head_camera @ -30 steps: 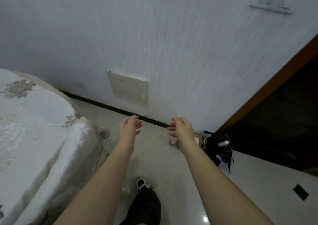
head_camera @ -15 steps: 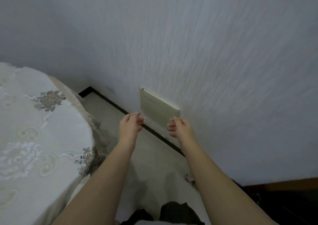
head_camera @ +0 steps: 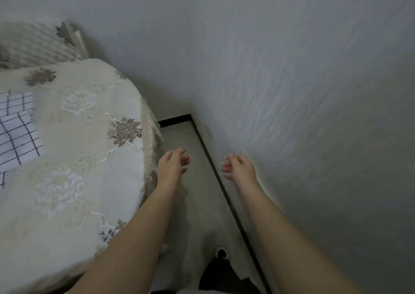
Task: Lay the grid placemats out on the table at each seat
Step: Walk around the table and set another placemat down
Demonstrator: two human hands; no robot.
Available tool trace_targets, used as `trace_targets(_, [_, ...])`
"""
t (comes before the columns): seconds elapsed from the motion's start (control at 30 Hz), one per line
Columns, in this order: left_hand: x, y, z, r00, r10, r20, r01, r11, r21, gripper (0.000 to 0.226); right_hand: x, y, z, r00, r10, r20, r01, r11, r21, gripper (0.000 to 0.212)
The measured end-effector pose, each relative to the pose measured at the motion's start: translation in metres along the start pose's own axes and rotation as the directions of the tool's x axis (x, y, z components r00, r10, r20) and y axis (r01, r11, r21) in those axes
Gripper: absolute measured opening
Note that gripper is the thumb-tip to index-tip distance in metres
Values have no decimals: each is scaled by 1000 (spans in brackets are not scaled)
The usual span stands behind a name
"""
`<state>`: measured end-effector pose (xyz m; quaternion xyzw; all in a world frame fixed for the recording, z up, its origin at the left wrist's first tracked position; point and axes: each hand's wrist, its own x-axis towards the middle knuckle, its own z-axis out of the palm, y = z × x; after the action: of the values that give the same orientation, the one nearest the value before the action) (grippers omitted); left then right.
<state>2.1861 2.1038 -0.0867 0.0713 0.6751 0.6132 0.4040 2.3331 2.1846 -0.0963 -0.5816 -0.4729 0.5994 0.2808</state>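
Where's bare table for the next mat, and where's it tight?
Free: tablecloth between the grid placemats and its rounded right edge, also the near stretch below them. Tight: the floor strip between tablecloth and wall, where left hand and right hand hover empty.

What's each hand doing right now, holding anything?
Left hand: open, fingers loosely curled, holding nothing.
Right hand: open, fingers loosely curled, holding nothing.

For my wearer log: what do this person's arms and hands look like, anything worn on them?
Both forearms are bare, with no sleeve in view. The left hand and right hand wear no gloves; no watch, bracelet or ring shows.
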Motion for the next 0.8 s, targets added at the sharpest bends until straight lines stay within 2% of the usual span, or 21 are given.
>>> trace_targets(0.17, [25, 23, 20, 983, -4, -185, -19, 993, -120, 15, 52, -38, 22, 978, -34, 207, 54, 994, -93, 15])
trace_targets(0.33, [29, 38, 3, 930, 3, -367, -73, 982, -176, 17, 69, -59, 62, 924, -36, 381, 98, 985, -142, 15])
trace_targets(0.63, [17, 46, -79, 722, -37, -691, -180, 954, -240, 23, 51, -65, 170, 735, 17, 678, 185, 957, -224, 17])
trace_targets(0.8, [17, 39, -120, 635, -103, -766, -235, 918, -318, 21, 36, -58, 220, 629, 77, 774, 208, 942, -263, 16])
